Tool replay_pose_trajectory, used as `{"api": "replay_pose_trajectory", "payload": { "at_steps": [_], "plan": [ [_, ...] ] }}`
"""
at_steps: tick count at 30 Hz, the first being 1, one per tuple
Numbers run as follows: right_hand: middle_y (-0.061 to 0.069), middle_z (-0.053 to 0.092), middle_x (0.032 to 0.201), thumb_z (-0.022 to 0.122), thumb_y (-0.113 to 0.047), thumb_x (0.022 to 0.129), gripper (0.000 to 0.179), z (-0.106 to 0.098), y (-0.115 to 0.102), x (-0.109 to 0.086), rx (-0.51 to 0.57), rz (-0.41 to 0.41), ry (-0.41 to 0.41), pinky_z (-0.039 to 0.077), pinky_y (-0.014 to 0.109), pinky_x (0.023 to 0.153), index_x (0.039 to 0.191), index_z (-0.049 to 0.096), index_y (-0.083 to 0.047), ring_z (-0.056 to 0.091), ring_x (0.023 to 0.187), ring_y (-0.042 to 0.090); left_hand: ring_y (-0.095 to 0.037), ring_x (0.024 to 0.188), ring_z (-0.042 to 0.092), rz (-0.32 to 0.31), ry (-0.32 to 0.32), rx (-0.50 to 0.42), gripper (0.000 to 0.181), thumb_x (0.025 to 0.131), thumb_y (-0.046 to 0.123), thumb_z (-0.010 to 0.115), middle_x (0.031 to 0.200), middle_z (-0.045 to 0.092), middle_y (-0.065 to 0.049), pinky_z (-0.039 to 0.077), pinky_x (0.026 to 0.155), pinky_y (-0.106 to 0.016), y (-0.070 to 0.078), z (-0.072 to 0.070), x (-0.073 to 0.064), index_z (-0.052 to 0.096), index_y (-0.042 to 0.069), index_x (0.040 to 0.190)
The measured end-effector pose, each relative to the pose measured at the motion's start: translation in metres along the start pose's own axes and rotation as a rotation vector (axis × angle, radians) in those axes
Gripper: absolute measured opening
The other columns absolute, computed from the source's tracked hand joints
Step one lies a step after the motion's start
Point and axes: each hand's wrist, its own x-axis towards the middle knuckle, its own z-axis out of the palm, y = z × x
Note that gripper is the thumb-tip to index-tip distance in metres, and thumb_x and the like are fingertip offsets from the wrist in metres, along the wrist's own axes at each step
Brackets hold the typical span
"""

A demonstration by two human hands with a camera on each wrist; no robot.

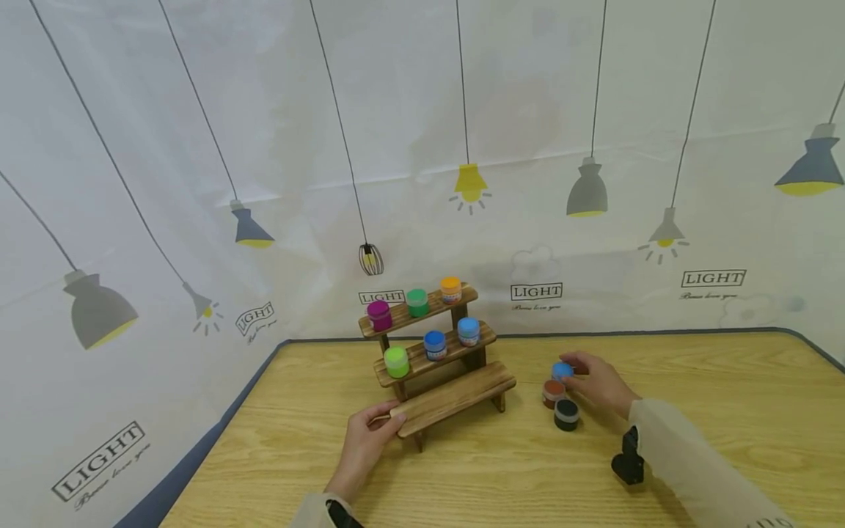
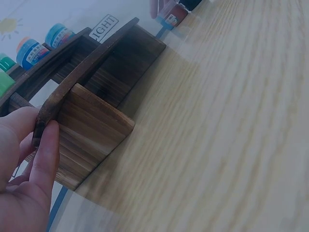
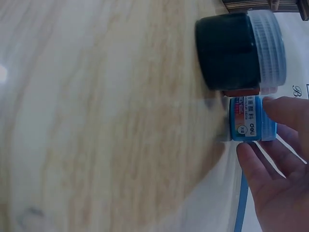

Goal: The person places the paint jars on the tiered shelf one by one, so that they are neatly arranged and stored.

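Spanning the lower frame, the wooden tabletop (image 1: 693,411) carries a three-step wooden rack (image 1: 436,367) at centre. I see my left hand (image 1: 366,440) gripping the near-left end of its lowest step, thumb on top and fingers beneath. Right of the rack, my right hand (image 1: 597,381) pinches a blue paint jar (image 1: 562,370), which touches a red jar (image 1: 552,392) just beside a black jar (image 1: 566,413). Six jars stand on the upper steps.

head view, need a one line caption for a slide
Left hand holds the bottom step of a wooden tiered shelf while the right hand pinches a blue paint jar on the table.
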Motion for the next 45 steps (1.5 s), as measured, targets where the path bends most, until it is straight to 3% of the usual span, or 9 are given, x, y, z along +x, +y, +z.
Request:
{"api": "replay_pose_trajectory", "payload": {
  "at_steps": [13,36,45],
  "plan": [
    [0.029,0.046,0.118,0.054,-0.004,0.087,0.042,0.004,-0.005,0.0,0.028,-0.002,-0.014,0.045,0.042,0.079,0.123,0.041,0.012,0.047,0.102,0.041,-0.016,0.085,0.059,-0.004,-0.001,-0.006,0.037,0.081,0.012,0.065,0.111,0.055,-0.02,0.048,0.065,-0.02,0.0,0.0,0.0,0.057,-0.008,0.111],
    [0.026,0.051,0.11,0.061,-0.016,0.085,0.045,-0.015,0.01,-0.014,-0.008,-0.022,-0.025,0.045,0.042,0.079,0.117,0.046,0.011,0.052,0.096,0.037,-0.015,0.085,0.058,-0.016,0.005,-0.003,0.037,0.081,0.013,0.064,0.112,0.055,-0.019,0.047,0.065,-0.018,-0.001,0.001,0.0,0.057,-0.008,0.111],
    [0.016,0.055,0.101,0.066,-0.016,0.081,0.037,-0.02,0.015,-0.022,-0.004,-0.013,-0.017,0.046,0.04,0.076,0.108,0.051,0.005,0.053,0.093,0.033,-0.016,0.086,0.058,-0.015,0.005,0.005,0.037,0.081,0.014,0.065,0.11,0.056,-0.019,0.047,0.065,-0.018,-0.001,0.0,0.0,0.057,-0.007,0.111]
  ]
}}
